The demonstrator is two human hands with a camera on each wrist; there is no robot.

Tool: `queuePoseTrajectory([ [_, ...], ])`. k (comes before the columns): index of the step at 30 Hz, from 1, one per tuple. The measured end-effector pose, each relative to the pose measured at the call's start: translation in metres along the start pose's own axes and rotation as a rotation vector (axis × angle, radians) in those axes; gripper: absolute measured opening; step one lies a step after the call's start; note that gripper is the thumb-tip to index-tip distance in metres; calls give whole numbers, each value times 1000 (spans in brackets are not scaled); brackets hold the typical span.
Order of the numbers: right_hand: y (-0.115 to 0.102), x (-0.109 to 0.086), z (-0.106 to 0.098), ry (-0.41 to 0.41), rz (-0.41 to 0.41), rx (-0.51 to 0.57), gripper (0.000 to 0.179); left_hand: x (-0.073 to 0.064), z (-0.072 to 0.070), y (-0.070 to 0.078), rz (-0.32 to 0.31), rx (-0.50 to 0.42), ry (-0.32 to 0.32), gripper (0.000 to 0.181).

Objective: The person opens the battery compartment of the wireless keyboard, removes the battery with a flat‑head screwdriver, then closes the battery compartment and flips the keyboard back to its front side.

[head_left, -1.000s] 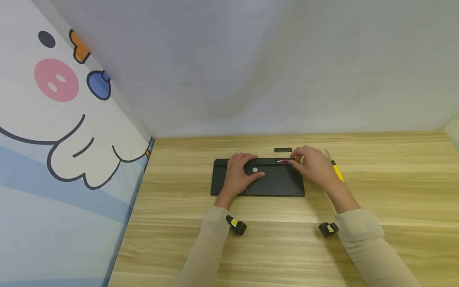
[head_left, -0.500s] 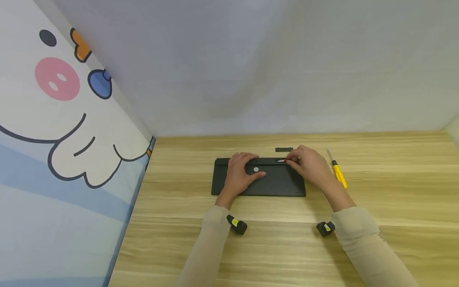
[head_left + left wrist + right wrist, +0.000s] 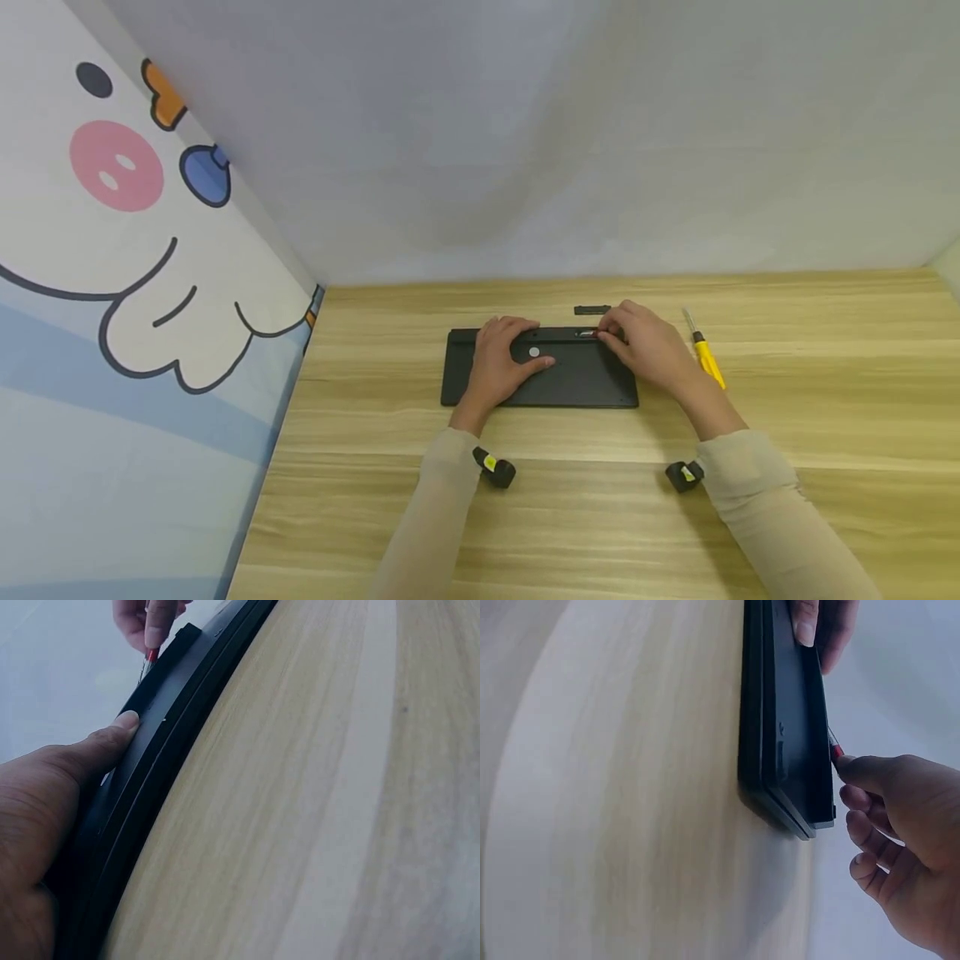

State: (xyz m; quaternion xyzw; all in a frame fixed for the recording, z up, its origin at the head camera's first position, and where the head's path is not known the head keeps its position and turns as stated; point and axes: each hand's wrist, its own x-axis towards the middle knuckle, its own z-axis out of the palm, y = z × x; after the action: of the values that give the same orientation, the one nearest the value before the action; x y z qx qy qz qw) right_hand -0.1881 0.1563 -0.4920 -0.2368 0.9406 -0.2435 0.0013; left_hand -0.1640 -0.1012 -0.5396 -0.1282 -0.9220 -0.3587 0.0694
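A black keyboard (image 3: 577, 379) lies face down on the table, its battery slot in the raised far strip, right of middle. My left hand (image 3: 497, 362) grips it, with the fingers over the far edge and the thumb across the underside. A small battery (image 3: 836, 750), red and silver, sits slanted at the slot. My right hand (image 3: 643, 343) pinches its red end between thumb and fingertips; the fingers hide part of it in the head view. Behind the keyboard, next to the right fingers, lies a small black battery cover (image 3: 591, 310).
A screwdriver (image 3: 705, 354) with a yellow and black handle lies right of the right hand. A pale wall (image 3: 570, 167) stands behind the wooden table (image 3: 585, 517), and a cartoon-printed panel (image 3: 150, 350) borders its left side.
My right hand has shifted slightly left with the battery, covering more of its red end and uncovering more of the screwdriver. My left hand stays in place on the keyboard.
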Motion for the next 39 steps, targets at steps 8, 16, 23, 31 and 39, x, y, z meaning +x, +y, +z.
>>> queuePoseTrajectory([
  [8,3,-6,-13,9,6,13,16,1,-1,1,-1,12,-8,59],
  [16,18,-11,-32,8,38,16,18,2,0,1,7,-4,-1,59],
  [23,29,-11,-42,19,34,5,18,3,1,0,1,-1,-1,59],
  [31,40,-7,-44,11,67,21,20,3,2,0,1,5,3,59],
  [39,51,-3,-46,-12,111,9,23,4,2,-1,1,13,7,59],
])
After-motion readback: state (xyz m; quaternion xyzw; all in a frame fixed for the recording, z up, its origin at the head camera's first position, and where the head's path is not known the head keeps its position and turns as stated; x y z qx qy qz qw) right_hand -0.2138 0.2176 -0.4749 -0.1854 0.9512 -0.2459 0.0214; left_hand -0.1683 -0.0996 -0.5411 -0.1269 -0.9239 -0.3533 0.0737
